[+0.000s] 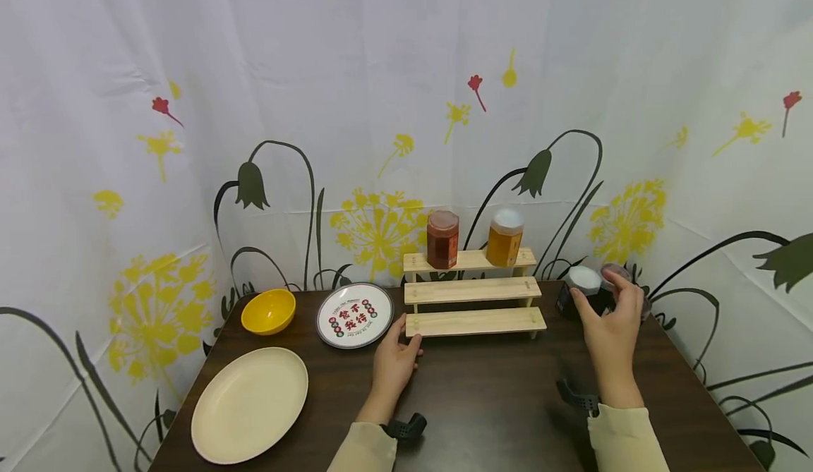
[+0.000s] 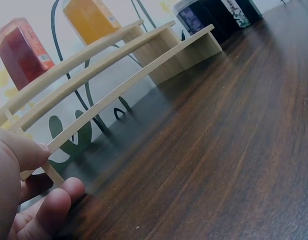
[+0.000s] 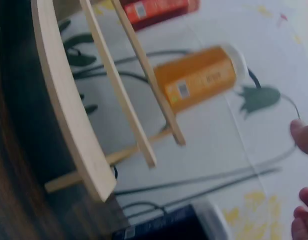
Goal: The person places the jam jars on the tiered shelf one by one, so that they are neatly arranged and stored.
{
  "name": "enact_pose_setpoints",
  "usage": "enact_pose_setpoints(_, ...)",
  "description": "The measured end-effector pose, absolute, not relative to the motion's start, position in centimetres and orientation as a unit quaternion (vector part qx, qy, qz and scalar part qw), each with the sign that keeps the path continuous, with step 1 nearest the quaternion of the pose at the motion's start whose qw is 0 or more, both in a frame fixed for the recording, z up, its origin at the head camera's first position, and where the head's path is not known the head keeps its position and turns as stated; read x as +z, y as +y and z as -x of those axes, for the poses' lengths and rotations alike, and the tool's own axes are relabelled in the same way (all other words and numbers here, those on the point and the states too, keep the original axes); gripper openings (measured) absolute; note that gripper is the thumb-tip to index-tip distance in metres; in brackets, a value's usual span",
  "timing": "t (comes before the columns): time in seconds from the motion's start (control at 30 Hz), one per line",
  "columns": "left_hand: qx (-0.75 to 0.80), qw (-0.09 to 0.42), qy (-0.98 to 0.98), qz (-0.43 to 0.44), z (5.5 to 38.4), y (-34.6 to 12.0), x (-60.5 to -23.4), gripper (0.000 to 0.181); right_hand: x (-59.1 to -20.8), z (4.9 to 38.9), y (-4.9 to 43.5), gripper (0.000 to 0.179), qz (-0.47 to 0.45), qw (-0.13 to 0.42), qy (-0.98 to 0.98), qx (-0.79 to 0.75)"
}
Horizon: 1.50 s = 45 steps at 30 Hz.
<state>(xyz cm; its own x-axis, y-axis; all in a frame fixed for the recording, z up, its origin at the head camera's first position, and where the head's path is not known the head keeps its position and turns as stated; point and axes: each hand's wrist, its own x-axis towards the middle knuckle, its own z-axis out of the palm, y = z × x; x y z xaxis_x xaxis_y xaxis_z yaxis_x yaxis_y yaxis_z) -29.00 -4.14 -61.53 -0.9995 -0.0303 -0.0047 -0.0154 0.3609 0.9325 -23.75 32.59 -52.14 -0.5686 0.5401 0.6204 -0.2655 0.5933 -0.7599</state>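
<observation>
A three-tier wooden rack (image 1: 473, 290) stands at the back of the table. My left hand (image 1: 392, 366) holds its lowest board at the left end, thumb at the board's edge and fingers curled around the corner. On the top tier sit a red jar (image 1: 442, 240) and an amber jar (image 1: 504, 239) with a white lid. Right of the rack are a dark jar with a white lid (image 1: 584, 279) and another dark jar, mostly hidden behind my right hand (image 1: 611, 338). Thumb and fingers of that hand are spread near the lids; in the right wrist view nothing lies between them.
To the left stand a yellow bowl (image 1: 269, 312), a white plate with red and black lettering (image 1: 354, 315) and a large cream oval plate (image 1: 250, 406). A flower-printed curtain (image 1: 356, 105) hangs right behind the dark wooden table (image 1: 489, 401).
</observation>
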Motion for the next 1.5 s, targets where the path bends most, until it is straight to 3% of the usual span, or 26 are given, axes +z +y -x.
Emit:
enact_pose_setpoints(0.13, -0.569, 0.014, -0.822, -0.007, 29.0, -4.1, -61.2, 0.064, -52.3, 23.0, 33.8, 0.065, 0.087, 0.497, -0.751, 0.426)
enact_pose_setpoints(0.43, -0.567, 0.009, -0.824, -0.004, 28.8, -4.3, -61.3, 0.063, -51.8, 21.1, 37.2, 0.067, 0.152, 0.520, -0.709, 0.451)
enact_pose_setpoints(0.93, -0.565, 0.013, -0.825, -0.008, 28.8, -4.1, -61.3, 0.063, -56.8, 21.2, 40.4, 0.081, 0.234, 0.412, -0.667, 0.575)
enact_pose_setpoints(1.2, -0.564, 0.022, -0.825, -0.009, 29.1, -4.1, -61.1, 0.063, -59.3, 22.8, 40.5, 0.093, 0.221, 0.383, -0.671, 0.595)
enact_pose_setpoints(1.5, -0.563, 0.017, -0.826, -0.015, 28.8, -4.0, -61.2, 0.064, -60.5, 22.9, 40.0, 0.092, 0.269, 0.351, -0.633, 0.635)
